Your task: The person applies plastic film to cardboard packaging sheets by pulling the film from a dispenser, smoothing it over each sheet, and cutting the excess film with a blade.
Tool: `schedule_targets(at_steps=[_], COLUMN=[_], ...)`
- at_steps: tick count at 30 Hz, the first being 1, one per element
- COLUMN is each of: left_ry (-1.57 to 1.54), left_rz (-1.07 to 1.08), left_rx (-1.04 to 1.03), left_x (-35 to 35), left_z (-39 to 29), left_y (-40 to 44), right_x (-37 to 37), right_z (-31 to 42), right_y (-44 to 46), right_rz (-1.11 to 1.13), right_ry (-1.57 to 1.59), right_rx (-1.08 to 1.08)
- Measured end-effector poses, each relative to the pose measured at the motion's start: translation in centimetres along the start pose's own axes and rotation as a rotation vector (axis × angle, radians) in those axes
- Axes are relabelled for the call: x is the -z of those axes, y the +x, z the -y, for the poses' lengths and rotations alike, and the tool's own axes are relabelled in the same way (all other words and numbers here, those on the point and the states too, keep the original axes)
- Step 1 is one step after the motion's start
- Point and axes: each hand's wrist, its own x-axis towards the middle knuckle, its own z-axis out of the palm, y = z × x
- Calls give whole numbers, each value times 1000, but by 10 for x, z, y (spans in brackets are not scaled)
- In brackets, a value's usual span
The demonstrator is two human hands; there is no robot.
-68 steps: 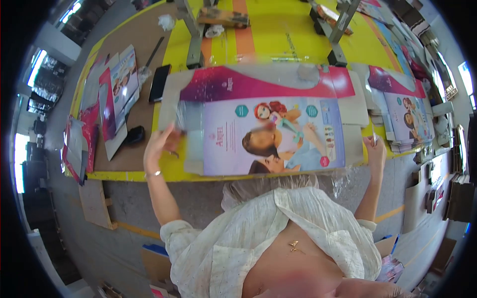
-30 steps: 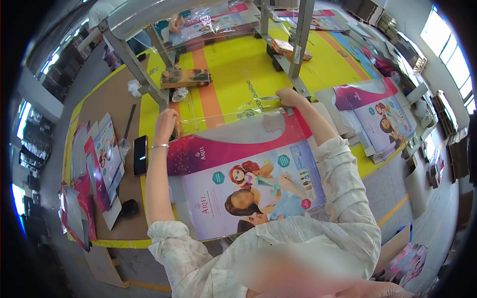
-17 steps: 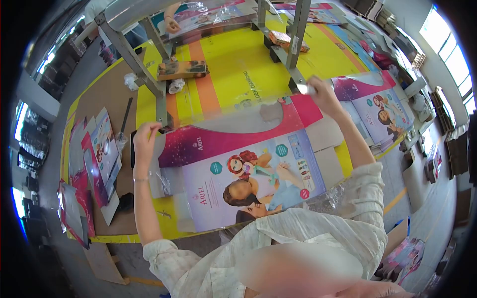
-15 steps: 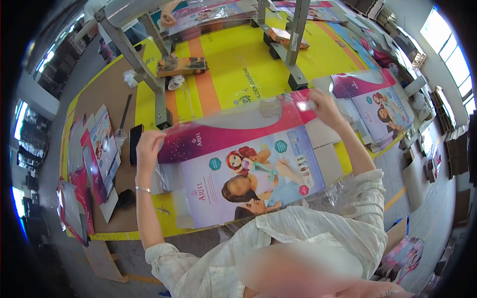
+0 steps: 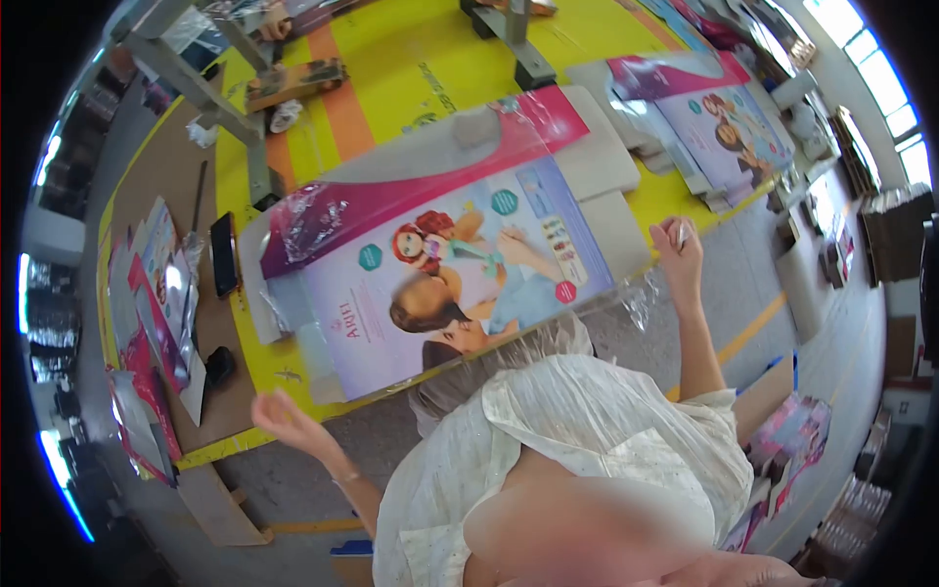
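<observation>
While one yellow-and-brown table (image 5: 372, 108) fills most of the scene, one large flat Ariel carton (image 5: 455, 269) lies face up at the middle of its near side, printed with two teal badges and one pink one. To its right lies one stack of printed cartons (image 5: 729, 132), the sheets too tight to count; to the far left edge, one jumbled pile of printed pieces (image 5: 156, 293). Two metal posts (image 5: 256, 161) rise beyond the carton, one left and one right. One patterned block (image 5: 296, 82) sits by the left post, and one dark phone (image 5: 224, 256) lies left of the carton. The person's two hands are both apart from the carton: the left hand (image 5: 286, 416) is by the near left table edge, blurred, so whether its fingers are apart or together cannot be told; the right hand (image 5: 677, 243), off the carton's near right corner, has its fingers curled closed around one small shiny piece (image 5: 684, 235).
</observation>
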Motion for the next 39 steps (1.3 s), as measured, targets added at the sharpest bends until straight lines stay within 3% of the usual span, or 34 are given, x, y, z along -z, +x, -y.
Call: schedule_targets(at_steps=[2, 5, 8, 9, 11, 17, 21, 22, 25, 27, 31, 32, 36, 39], left_ry=[-214, -571, -740, -741, -507, -504, -1651, -1647, -1498, -1444, -1007, -1028, -606, -509], left_rz=[-64, 112, 348, 344, 551, 852, 1191, 1184, 632, 430, 627, 621, 526, 484], left_rx=[358, 704, 839, 838, 798, 768, 657, 650, 1060, 1170, 681, 657, 390, 166], left_x=[-1, -8, -2, -2, 0, 16, 13, 13, 7, 2, 1, -2, -7, -27], left_z=[-7, -37, -39, -36, -22, -2, 32, 19, -57, -74, -78, -77, -65, -76], left_y=[-41, -75, -76, -78, -75, -49, -41, -37, -32, -34, -38, -33, 10, 67], right_x=[11, 1, -14, -15, -17, -8, 3, 1, -6, -8, -5, -4, -8, -29], right_z=[-13, -4, 16, 21, 28, 32, 33, 35, 51, 56, 56, 57, 58, 65], right_y=[-31, -61, -75, -74, -72, -65, -48, -47, -51, -49, -44, -36, 2, 66], right_rz=[8, 63, 121, 163, 249, 393, 529, 552, 342, 283, 346, 350, 283, 403], right_ry=[81, 385, 498, 516, 558, 714, 878, 903, 1145, 1221, 1268, 1276, 1164, 1038], right_rx=[-158, -441, -550, -567, -603, -535, -591, -597, -769, -814, -751, -719, -536, -305])
